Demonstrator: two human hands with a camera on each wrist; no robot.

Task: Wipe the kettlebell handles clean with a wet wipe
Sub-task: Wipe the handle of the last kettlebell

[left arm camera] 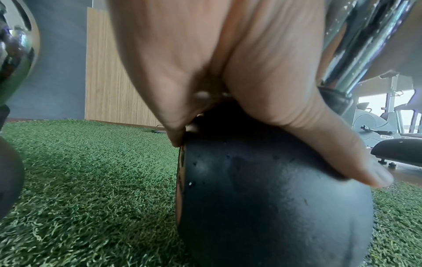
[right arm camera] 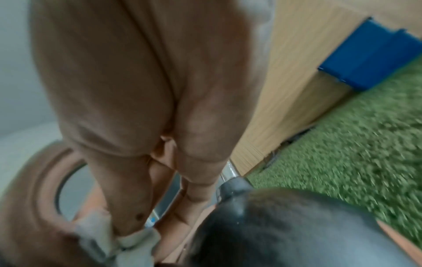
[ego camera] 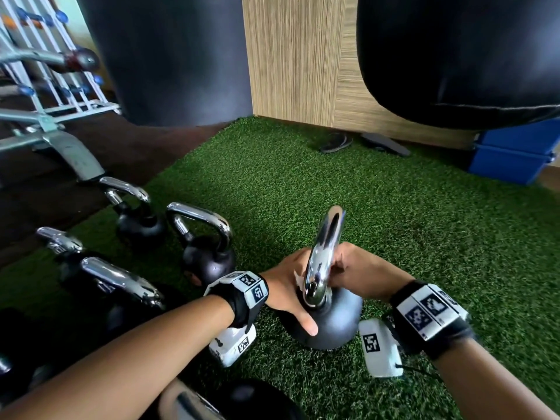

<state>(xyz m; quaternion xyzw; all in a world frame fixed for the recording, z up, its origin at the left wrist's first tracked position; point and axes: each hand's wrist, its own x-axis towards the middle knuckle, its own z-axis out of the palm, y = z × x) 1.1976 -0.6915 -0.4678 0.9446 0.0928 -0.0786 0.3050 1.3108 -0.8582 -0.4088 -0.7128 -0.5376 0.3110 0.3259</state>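
Observation:
A black kettlebell (ego camera: 336, 319) with a chrome handle (ego camera: 325, 247) stands on the green turf in front of me. My left hand (ego camera: 288, 292) is cupped over the top of the ball (left arm camera: 274, 198), thumb stretched down its near side, holding it steady. My right hand (ego camera: 357, 272) reaches in from the right and pinches a crumpled white wet wipe (right arm camera: 134, 242) against the lower part of the handle. In the head view only a scrap of the wipe (ego camera: 298, 278) shows, beside the handle's base. The right wrist view is blurred.
Several more chrome-handled kettlebells stand to the left, the closest (ego camera: 209, 241) just beyond my left wrist. A bench frame (ego camera: 69, 153) lies at the far left. Two black punching bags (ego camera: 172, 56) hang ahead. A blue crate (ego camera: 515, 150) and sandals (ego camera: 336, 142) sit by the wood panel.

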